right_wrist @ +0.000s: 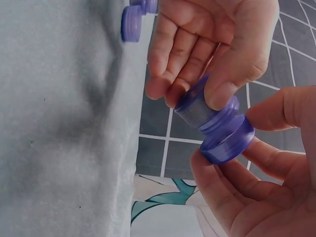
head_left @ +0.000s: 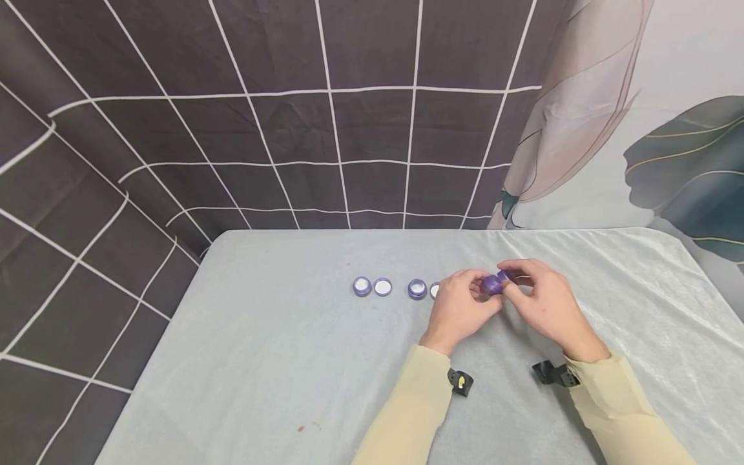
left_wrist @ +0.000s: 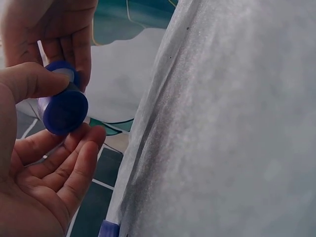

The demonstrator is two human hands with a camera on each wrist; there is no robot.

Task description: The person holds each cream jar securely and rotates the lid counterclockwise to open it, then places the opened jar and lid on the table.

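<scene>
Above the table, my left hand pinches a small purple jar between thumb and fingers. The thumb and fingertips of my right hand hold the jar's purple lid, which sits tilted at the jar's threaded mouth. From the left wrist view, the jar's round base faces the camera and the lid's rim shows behind it. Left of my hands on the table stand an uncovered jar and a lid with a white inside, partly hidden by my left hand.
Farther left lie another uncovered purple jar and its white-lined lid, side by side. A pale grey cloth covers the table. Behind it hang a dark grid-patterned curtain and a leaf-patterned one.
</scene>
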